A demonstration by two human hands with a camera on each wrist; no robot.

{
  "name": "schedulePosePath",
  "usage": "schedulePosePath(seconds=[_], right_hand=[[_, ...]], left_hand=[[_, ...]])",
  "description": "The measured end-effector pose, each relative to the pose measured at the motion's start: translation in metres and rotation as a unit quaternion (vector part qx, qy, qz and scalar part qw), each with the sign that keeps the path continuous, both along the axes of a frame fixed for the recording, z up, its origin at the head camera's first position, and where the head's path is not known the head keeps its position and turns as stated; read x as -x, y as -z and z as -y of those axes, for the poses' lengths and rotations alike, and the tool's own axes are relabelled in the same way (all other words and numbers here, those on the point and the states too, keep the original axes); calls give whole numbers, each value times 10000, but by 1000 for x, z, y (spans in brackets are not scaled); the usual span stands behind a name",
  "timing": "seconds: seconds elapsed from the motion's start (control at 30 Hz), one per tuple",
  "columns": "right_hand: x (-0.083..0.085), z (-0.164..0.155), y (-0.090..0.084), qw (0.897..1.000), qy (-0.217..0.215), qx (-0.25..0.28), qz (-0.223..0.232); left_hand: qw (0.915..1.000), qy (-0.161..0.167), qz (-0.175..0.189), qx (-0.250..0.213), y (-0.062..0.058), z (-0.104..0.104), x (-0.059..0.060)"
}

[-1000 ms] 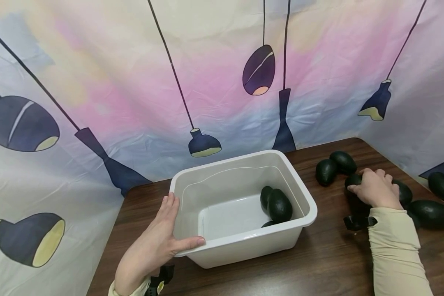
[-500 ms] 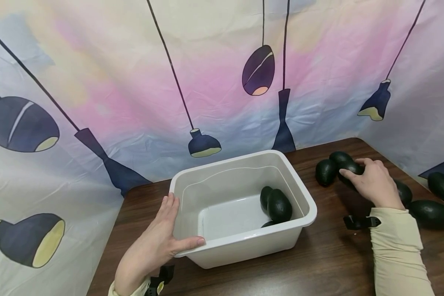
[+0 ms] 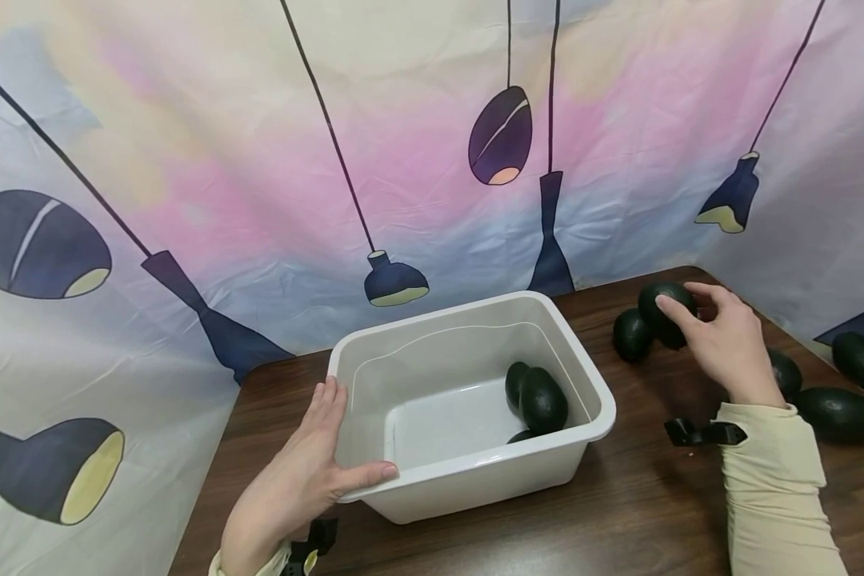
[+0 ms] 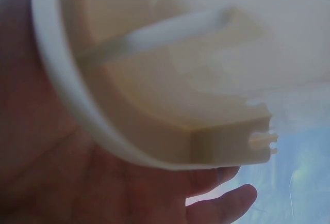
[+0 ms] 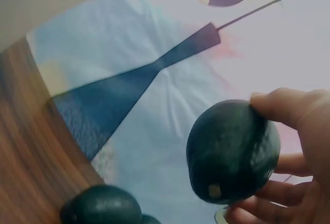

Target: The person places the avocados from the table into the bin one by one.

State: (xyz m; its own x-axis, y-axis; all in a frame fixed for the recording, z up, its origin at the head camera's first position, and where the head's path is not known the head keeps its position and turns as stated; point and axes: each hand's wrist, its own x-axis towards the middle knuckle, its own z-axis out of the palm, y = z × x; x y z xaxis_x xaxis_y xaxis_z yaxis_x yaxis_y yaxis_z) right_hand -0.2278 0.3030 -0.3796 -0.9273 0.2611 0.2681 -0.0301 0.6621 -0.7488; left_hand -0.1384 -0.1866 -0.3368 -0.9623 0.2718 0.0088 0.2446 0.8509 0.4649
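My right hand (image 3: 727, 340) pinches a dark green avocado (image 3: 664, 314) between thumb and fingers, up off the table. In the right wrist view, that avocado (image 5: 232, 152) shows against the cloth, its pale stem spot facing the camera. Just beside and below it, another avocado (image 3: 631, 334) lies on the table. With fingers straight, my left hand (image 3: 306, 456) rests at the left corner of a white plastic bin (image 3: 468, 492), thumb on the front rim. Three avocados (image 3: 544, 400) lie at the bin's right end, one mostly hidden by the front wall.
More avocados (image 3: 842, 414) lie on the right side of the brown wooden table (image 3: 619, 512), some partly behind the right forearm. A cloth printed with lamps (image 3: 432, 200) hangs behind the table and around its sides.
My right hand has taken hold of an avocado from the right-hand group, raised it and carried it up and slightly left. The left hand and bin have stayed put.
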Motion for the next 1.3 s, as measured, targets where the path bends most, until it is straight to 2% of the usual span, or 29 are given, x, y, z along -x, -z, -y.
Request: schedulePosePath(seconds=[0.13,0.43,0.7,0.93,1.3], right_hand=[[-2,5,-6,9992,100,351,-175],[-5,14,-13,9943,262,759,-697],[-7,17,-16,9861,117,1286,-1042],[-6,22,-19,9809,189,1477,-1252],[-10,28,-24,9746,222,1480,-1664]], left_hand=[[10000,-14,52,-5,-1,0,0],[10000,47,-25,18,-2,0,0],[10000,16,-48,0,-1,0,0],[10000,30,-54,-7,-1,0,-1],[10000,30,-21,-11,1,0,0]])
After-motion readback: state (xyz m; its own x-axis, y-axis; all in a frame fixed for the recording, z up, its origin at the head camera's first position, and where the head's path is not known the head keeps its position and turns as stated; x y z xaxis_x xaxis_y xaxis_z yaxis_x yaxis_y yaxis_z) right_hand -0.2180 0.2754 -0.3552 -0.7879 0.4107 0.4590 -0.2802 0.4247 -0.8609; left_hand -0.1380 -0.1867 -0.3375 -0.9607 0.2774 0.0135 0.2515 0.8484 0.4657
